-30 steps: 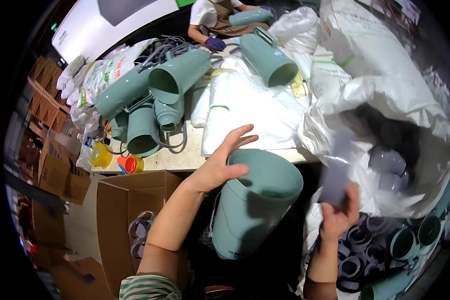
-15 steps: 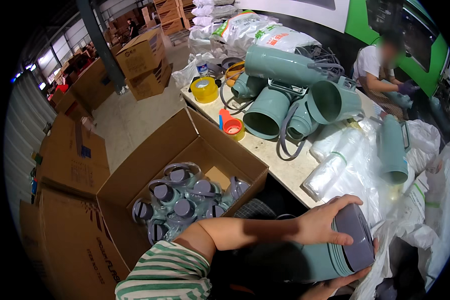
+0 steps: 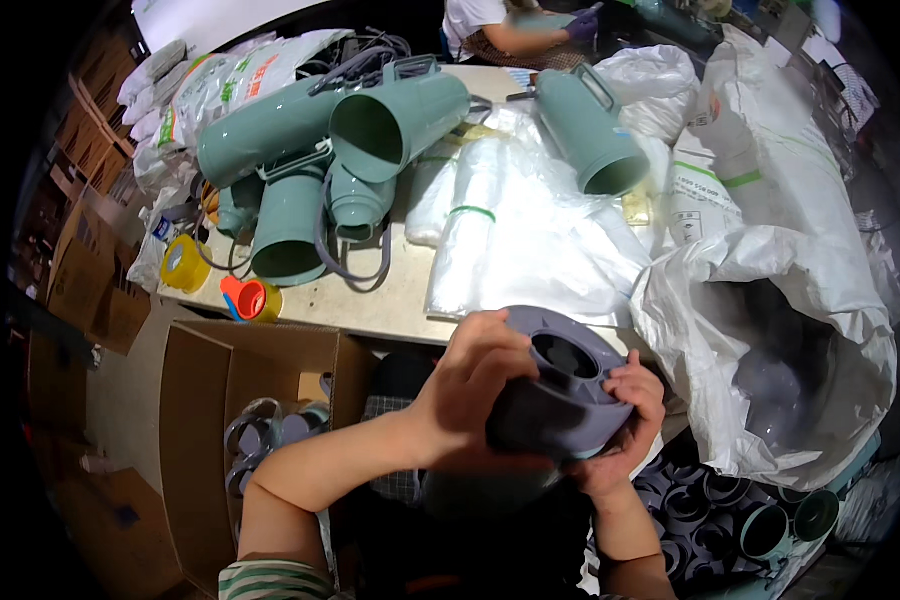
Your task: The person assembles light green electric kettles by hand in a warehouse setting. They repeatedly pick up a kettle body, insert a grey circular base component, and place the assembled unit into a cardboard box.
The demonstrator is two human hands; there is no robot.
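The left hand (image 3: 475,385) grips the left side and top rim of the grey round plastic cap (image 3: 562,398), fingers curled over its edge. The cap sits between both hands, just below the near edge of the pale work table (image 3: 370,300), directly in front of the body. Its flat vented face tilts up and away; its axis runs toward the table. The right hand (image 3: 625,420) clasps the cap's right side from beneath. Both hands lie equally close.

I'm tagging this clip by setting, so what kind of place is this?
Probably a small factory packing bench: green plastic funnel-shaped parts piled on the table, an open cardboard box of packed parts, and big white sacks.
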